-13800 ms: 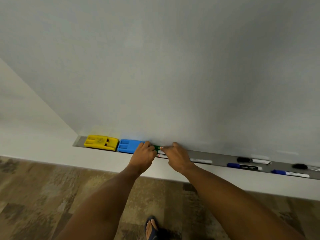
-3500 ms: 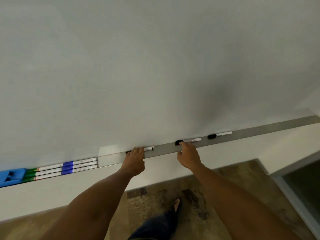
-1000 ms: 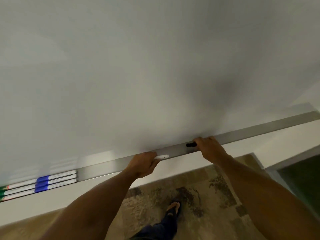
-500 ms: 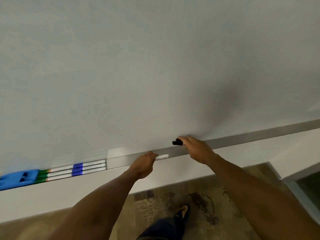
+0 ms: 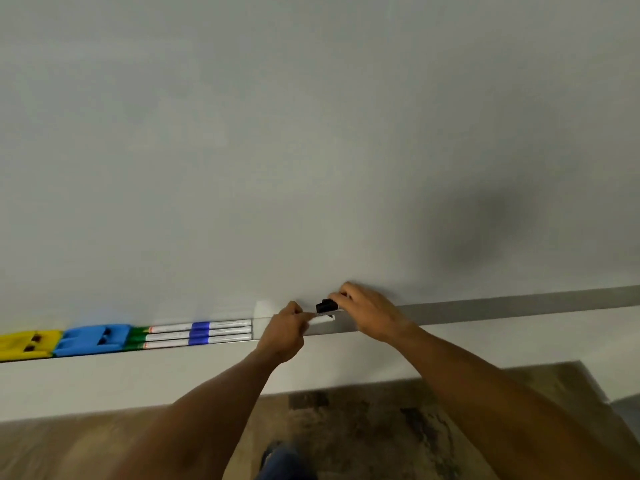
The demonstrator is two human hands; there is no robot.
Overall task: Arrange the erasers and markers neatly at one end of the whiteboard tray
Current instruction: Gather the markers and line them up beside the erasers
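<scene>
On the whiteboard tray [image 5: 519, 308], the yellow eraser [image 5: 24, 344] sits at the left end, the blue eraser [image 5: 91, 339] touching it. Just right of the blue eraser lie 3 green-capped markers [image 5: 166, 337], then 3 blue-capped ones [image 5: 221, 332]. Further right, the left hand [image 5: 282, 336] fingers clench a white marker barrel [image 5: 322, 320]; the right hand [image 5: 367, 313] fingers grasp a black-capped marker [image 5: 325, 305].

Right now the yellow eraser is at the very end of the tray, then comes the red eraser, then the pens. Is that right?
Not quite. The eraser next to the yellow eraser is blue, not red. The head view shows it. The rest holds: yellow at the tray's far left, then the blue eraser, then the pens.
</scene>
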